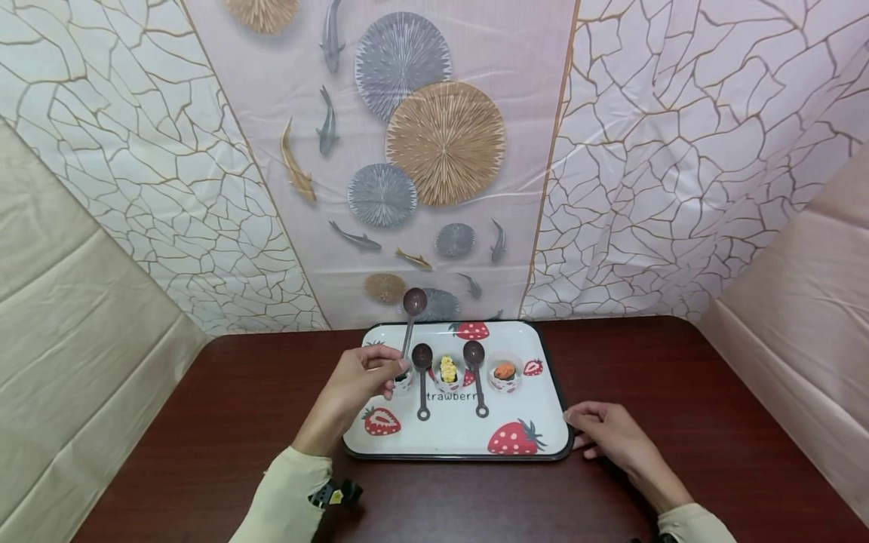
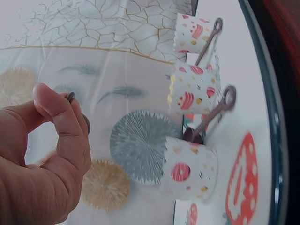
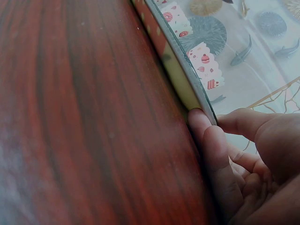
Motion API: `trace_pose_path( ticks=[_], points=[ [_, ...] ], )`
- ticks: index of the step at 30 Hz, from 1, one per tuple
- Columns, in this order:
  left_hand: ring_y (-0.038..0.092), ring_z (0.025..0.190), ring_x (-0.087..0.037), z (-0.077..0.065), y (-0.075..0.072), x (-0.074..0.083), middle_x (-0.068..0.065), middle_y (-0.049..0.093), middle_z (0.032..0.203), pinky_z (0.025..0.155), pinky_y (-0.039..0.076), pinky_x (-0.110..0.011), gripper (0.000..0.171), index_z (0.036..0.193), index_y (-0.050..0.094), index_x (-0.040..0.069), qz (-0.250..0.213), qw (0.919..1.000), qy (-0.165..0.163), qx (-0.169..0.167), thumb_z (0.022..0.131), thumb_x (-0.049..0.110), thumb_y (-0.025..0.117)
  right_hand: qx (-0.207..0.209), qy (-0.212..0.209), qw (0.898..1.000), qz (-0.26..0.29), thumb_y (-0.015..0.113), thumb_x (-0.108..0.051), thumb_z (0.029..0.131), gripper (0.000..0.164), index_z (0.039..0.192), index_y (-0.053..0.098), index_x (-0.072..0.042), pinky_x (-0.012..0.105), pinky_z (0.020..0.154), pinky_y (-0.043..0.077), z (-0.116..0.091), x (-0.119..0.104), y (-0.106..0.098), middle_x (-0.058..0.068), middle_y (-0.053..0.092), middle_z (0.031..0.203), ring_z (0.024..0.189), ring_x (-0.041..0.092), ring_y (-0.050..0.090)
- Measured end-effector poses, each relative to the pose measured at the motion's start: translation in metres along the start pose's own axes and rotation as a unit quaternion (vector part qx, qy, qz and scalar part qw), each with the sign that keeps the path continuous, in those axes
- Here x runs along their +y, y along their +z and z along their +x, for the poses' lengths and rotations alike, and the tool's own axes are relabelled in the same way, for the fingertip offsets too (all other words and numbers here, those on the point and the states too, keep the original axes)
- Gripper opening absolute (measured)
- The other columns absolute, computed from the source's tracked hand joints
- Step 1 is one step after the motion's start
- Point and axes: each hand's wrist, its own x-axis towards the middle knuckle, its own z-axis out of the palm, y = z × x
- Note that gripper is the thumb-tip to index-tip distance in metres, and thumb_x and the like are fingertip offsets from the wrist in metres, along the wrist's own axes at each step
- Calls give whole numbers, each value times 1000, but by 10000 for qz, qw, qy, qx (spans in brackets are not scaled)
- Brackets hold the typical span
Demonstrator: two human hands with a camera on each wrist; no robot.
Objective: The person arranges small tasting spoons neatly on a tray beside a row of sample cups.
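My left hand (image 1: 358,381) pinches the handle of a brown long-handled scoop (image 1: 415,302), its round bowl pointing up and away, above the left part of a white strawberry-print tray (image 1: 448,437). Just below that hand stands a small patterned paper cup (image 2: 190,168), partly hidden by it in the head view. At the tray's right edge, my right hand (image 1: 611,434) holds the rim between thumb and fingers. Two more brown scoops lie on the tray, one left (image 1: 422,358) and one right (image 1: 474,353) of the middle cup (image 1: 448,385).
The middle cup holds yellow bits; the right cup (image 1: 505,385) has an orange topping. Under the tray is a dark red wooden table (image 1: 237,422). Patterned fabric (image 1: 462,45) hangs behind it, and beige panels (image 1: 81,339) flank both sides.
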Motion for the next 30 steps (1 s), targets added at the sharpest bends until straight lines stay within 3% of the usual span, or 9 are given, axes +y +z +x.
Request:
trace_pose_path(
  ticks=[9,15,19,25,30],
  points=[
    [61,66,-11,2,18,7,-5,73,86,65,59,-23,18,112,70,-8,-16,9998,176,-44,98,4,72,-24,-45,10000,22,59,-11,104,28,117,69,12,29,58,61,0,1,-1,7,75,95,73,17,70],
    [69,76,-12,4,27,6,-12,75,93,75,65,-27,22,116,66,-12,-252,9992,146,-291,98,1,70,-32,-50,10000,35,59,-10,104,28,117,69,13,29,58,60,0,1,-1,7,75,95,73,17,70],
    [71,78,-12,7,33,6,-10,75,93,77,65,-27,22,116,66,-11,-317,9985,92,-431,99,1,70,-37,-55,10000,37,59,-10,104,28,117,69,13,29,58,61,0,1,-1,7,75,95,73,17,70],
    [72,77,-12,8,41,6,-20,75,102,79,65,-28,19,114,66,-11,-352,9977,64,-575,98,0,69,-26,-15,10000,35,59,-10,104,28,117,69,12,29,58,61,0,1,-1,7,75,95,73,16,70],
    [72,77,-12,10,49,5,-14,75,96,80,65,-28,20,115,66,-11,-376,9969,5,-698,97,-1,68,-23,68,10000,-25,60,-13,105,28,117,70,11,30,59,61,1,0,-1,7,74,97,75,17,69]
  ],
)
